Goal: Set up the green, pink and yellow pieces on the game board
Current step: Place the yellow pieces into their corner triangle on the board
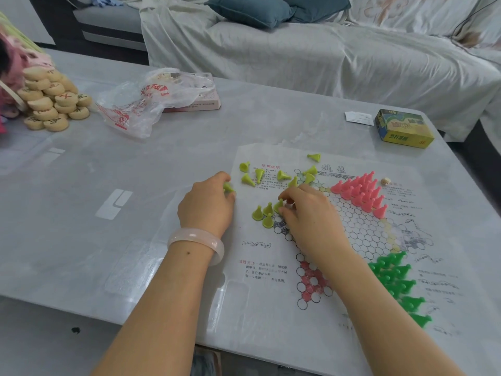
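right hand (311, 215) pinches upright yellow piece (278, 205) | I see left hand (207, 202) gripping another, board (271, 248) left edge

A pale marbled table (108, 164) stands before a sheet-draped sofa (298, 55) bearing teal cushions (252, 9).

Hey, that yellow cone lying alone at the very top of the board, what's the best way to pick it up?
The lone yellow piece lies on its side on the paper board, wide base to the right and narrow tip to the left. Come straight down from above and pinch across the tapered body just behind the flared base. Nothing stands close by, so the fingers have room on both sides.
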`<action>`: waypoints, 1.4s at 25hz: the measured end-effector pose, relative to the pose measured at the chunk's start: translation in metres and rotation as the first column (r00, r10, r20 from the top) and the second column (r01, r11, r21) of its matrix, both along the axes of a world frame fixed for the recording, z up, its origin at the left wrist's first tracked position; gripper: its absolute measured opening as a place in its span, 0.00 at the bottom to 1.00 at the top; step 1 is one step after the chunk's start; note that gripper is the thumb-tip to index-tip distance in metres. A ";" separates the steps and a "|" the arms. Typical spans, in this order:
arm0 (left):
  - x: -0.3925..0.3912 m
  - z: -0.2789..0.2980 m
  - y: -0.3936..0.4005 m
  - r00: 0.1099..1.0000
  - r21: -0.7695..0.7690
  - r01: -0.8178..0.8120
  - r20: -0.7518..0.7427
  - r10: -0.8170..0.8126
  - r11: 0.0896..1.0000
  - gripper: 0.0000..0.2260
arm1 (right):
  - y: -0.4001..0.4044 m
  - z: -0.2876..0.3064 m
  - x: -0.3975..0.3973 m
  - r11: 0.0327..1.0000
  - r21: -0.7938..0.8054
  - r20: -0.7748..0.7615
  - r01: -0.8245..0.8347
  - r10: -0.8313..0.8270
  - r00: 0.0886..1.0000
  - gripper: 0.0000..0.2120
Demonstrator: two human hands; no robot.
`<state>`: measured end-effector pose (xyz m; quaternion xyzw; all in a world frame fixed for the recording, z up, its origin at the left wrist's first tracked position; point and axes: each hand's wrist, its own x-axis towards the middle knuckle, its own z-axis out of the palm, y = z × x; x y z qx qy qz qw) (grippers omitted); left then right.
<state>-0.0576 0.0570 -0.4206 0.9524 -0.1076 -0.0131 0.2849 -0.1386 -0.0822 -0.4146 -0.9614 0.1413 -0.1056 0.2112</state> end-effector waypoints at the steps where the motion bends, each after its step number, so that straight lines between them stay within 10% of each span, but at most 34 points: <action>1: -0.001 0.000 0.000 1.000 0.005 -0.010 0.000 0.010 1.000 0.10 | -0.001 0.001 -0.001 1.000 0.024 -0.003 0.001 -0.001 1.000 0.12; 7: -0.005 0.011 -0.002 1.000 -0.218 0.001 0.022 0.004 0.976 0.07 | -0.005 0.006 -0.009 0.999 0.017 0.148 -0.027 0.024 0.989 0.10; 12: -0.028 0.033 -0.011 0.926 -0.683 0.193 -0.111 -0.361 0.705 0.11 | 0.007 0.011 -0.009 0.979 0.078 0.351 -0.189 0.150 0.924 0.09; 21: -0.040 0.048 -0.016 0.888 -0.775 0.131 -0.185 -0.420 0.619 0.05 | 0.008 0.023 -0.015 0.813 0.557 0.373 -0.169 -0.063 0.926 0.04; 27: -0.022 0.038 -0.011 0.947 -0.860 -0.269 -0.319 -0.046 0.433 0.12 | -0.007 0.015 -0.019 0.957 0.287 0.105 0.035 -0.068 0.992 0.07; 31: -0.016 0.036 -0.005 0.860 -0.869 -0.473 -0.491 -0.137 0.145 0.11 | -0.002 0.008 -0.018 0.995 0.099 -0.003 0.003 -0.002 1.000 0.08; 35: -0.014 0.035 -0.004 0.831 -0.845 -0.523 -0.534 -0.155 0.107 0.11 | 0.000 0.004 -0.016 0.998 0.059 0.005 0.003 -0.003 1.000 0.07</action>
